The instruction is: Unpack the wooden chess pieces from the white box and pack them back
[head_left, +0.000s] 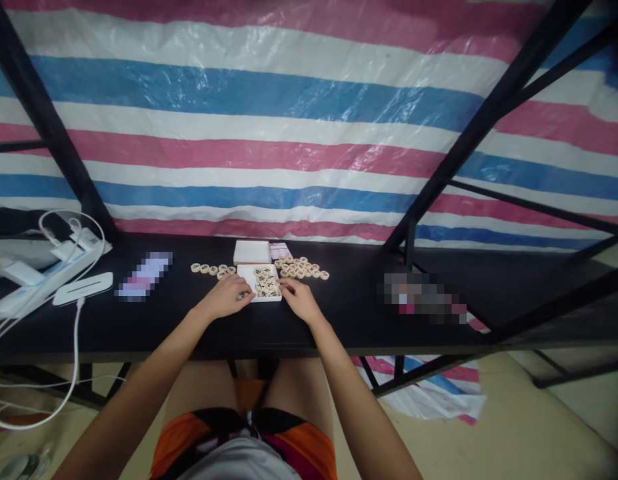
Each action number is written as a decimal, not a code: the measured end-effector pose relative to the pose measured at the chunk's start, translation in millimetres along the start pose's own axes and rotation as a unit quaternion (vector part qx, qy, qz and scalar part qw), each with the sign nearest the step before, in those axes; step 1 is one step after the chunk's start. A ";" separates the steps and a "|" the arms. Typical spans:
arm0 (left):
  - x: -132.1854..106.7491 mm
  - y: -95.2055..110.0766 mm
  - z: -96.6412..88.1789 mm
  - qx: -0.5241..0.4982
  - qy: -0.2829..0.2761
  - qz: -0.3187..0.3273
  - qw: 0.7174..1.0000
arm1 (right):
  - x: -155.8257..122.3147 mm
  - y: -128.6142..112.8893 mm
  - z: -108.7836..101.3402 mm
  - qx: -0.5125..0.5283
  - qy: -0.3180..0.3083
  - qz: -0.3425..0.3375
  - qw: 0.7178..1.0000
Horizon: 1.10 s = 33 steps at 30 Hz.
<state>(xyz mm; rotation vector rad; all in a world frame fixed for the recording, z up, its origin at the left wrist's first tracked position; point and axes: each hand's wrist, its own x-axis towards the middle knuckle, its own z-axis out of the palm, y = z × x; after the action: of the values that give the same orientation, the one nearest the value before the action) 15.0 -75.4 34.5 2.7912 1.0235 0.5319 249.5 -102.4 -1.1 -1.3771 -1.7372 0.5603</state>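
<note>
White, thin-walled and shallow, the box [269, 298] is sitting mid-table, with round pieces [265, 280] lying inside. I'm judging it light and slightly flexible, best taken by opposite walls and kept level; the pieces are looking hard, smooth and a bit slippery, best pinched at their rims. The left hand [232, 297] is curling at the left wall, and I cannot tell whether it is gripping a piece. The right hand [299, 300] is resting half-spread fingertips against the right wall, gripping nothing I can see. Black-marked discs [213, 270] are lying left, red-marked discs [301, 268] right. Beneath, a black tabletop [353, 320] is stretching across; striped plastic sheeting [269, 157] is hanging beyond, with dark frame bars [453, 137] slanting at either side.
</note>
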 end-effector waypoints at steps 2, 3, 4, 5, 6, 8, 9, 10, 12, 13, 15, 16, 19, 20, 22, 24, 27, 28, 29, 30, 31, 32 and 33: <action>0.3 1.1 -2.8 -0.002 -0.004 -0.015 1.000 | -0.1 0.7 0.0 -0.001 -0.001 0.000 1.000; 0.4 1.5 -4.1 -0.003 -0.007 -0.020 1.000 | -0.1 1.3 0.1 -0.001 -0.001 -0.001 1.000; 0.5 1.6 -5.3 -0.005 -0.009 -0.025 1.000 | 0.0 2.1 0.3 -0.001 -0.002 -0.002 1.000; 0.6 1.7 -6.2 -0.008 -0.011 -0.029 0.999 | 0.1 2.8 0.5 -0.001 -0.001 -0.004 1.000; 0.7 1.5 -6.9 -0.012 -0.013 -0.030 0.999 | 0.1 3.4 0.7 0.000 0.000 -0.006 1.000; 0.4 1.0 -7.4 -0.018 -0.011 -0.032 0.999 | 0.3 4.0 0.9 0.001 0.001 -0.008 1.000; 0.1 0.7 -7.3 -0.019 -0.009 -0.030 0.999 | 0.3 4.0 0.9 0.002 0.001 -0.008 1.000; -0.2 0.5 -7.0 -0.019 -0.007 -0.028 0.999 | 0.4 3.9 0.9 0.004 0.000 -0.007 1.000; -1.0 0.1 -6.1 -0.019 -0.002 -0.022 1.000 | 0.5 3.5 0.9 0.006 0.000 -0.005 1.000; -1.3 -0.4 -5.5 -0.022 0.000 -0.019 1.000 | 0.5 3.3 0.9 0.007 0.000 -0.003 1.000; -1.6 -2.5 -4.6 -0.035 0.010 -0.017 0.999 | 0.5 3.2 1.1 0.007 0.001 -0.002 1.000; -1.6 -4.5 -4.4 -0.044 0.018 -0.020 0.999 | 0.4 3.1 1.1 0.007 0.001 -0.002 1.000; -2.1 -15.0 -5.9 -0.063 0.082 -0.068 0.992 | 0.0 2.2 0.8 0.008 0.003 -0.003 1.000; -2.7 -19.6 -7.3 -0.064 0.113 -0.101 0.986 | -0.1 1.8 0.5 0.007 0.003 -0.003 1.000; -5.2 -29.5 -11.5 -0.057 0.166 -0.186 0.967 | -0.4 1.1 0.0 0.007 0.001 -0.002 1.000; -9.0 -38.4 -16.6 -0.035 0.175 -0.263 0.948 | -0.4 1.1 -0.3 0.007 0.000 -0.002 1.000; -15.2 -47.5 -22.8 -0.003 0.117 -0.322 0.939 | -0.2 2.2 0.0 0.007 0.001 -0.002 1.000; -17.0 -49.4 -24.1 0.003 0.097 -0.332 0.938 | -0.2 2.5 0.3 0.006 0.001 -0.002 1.000; -18.4 -51.0 -25.0 0.007 0.082 -0.339 0.937 | -0.1 2.8 0.4 0.005 0.001 -0.002 1.000; -19.7 -52.3 -25.5 0.009 0.069 -0.344 0.936 | -0.2 2.9 0.6 0.005 0.001 -0.002 1.000; -20.7 -53.4 -25.9 0.010 0.059 -0.350 0.935 | -0.3 3.0 0.7 0.004 0.001 -0.003 1.000; -21.5 -54.2 -26.2 0.011 0.049 -0.356 0.933 | -0.4 2.9 0.7 0.004 0.002 -0.003 1.000; -22.2 -54.9 -26.5 0.012 0.042 -0.362 0.931 | -0.5 2.8 0.7 0.003 0.003 -0.003 1.000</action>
<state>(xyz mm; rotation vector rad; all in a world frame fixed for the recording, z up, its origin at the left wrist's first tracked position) -43.5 -48.0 40.2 2.1640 1.9387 0.5213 250.6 -101.9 -3.8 -1.3675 -1.7334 0.5576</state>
